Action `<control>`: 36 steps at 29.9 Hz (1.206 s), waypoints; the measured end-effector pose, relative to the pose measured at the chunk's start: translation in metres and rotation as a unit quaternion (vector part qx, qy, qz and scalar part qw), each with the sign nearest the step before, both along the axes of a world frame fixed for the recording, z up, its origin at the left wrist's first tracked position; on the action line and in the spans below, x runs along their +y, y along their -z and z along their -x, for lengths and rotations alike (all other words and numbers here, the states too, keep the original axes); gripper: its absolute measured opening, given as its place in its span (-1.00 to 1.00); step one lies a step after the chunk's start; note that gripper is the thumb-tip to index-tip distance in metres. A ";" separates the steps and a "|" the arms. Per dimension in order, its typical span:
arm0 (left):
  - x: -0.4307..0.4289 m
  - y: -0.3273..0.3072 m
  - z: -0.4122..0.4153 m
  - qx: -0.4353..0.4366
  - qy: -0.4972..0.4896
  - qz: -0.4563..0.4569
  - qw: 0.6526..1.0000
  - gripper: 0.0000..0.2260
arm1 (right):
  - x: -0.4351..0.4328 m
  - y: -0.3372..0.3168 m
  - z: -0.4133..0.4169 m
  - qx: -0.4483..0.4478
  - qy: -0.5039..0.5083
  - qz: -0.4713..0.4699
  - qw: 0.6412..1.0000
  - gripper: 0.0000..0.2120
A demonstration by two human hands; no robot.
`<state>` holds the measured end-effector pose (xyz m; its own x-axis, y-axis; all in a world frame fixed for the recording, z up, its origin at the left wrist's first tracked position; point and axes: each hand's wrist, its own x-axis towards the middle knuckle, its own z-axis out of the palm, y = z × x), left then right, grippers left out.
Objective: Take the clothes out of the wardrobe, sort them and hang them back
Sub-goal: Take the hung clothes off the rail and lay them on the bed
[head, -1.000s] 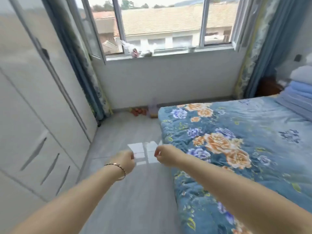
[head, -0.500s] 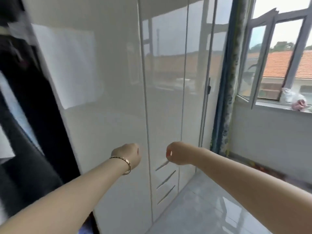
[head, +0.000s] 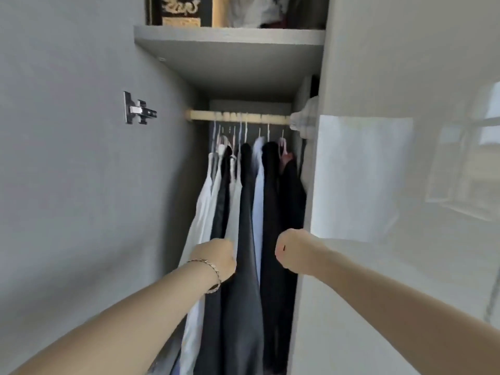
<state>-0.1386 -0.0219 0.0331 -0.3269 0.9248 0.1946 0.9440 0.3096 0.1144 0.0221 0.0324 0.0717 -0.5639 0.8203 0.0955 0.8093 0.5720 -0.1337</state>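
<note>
Clothes (head: 246, 212) hang on hangers from pale wooden rail (head: 238, 115), far inside open wardrobe (head: 230, 63): white and pale-blue shirts mixed with black and dark-grey pieces, packed tight. Left hand (head: 216, 259), thin bracelet (head: 212, 274) on wrist, clenched fist right in front of white shirt, grasping nothing. Right hand (head: 293, 251) clenched too, empty, near dark garments. Top shelf (head: 230, 36): black box (head: 180, 9) with gold ornament plus gold label, text too blurry to read. Metal hinge (head: 138, 108) on grey panel, left.

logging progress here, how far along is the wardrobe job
Done: only the wardrobe door is open. In hand: nothing; the left hand and right hand are fists before the clothes. Left: all garments hang on the rail, so taking out, sorting and rehanging remain.
</note>
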 end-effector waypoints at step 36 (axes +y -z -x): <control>0.126 -0.066 0.205 -0.045 -0.161 -0.104 0.980 -0.93 | 0.195 -0.137 0.305 0.407 -0.058 0.055 0.910 -0.66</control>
<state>-0.3434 0.1039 0.0992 -0.6198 0.7139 0.3258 0.7844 0.5512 0.2845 -0.2829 0.2274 0.2086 -0.4259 0.7901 0.4409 0.3510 0.5934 -0.7243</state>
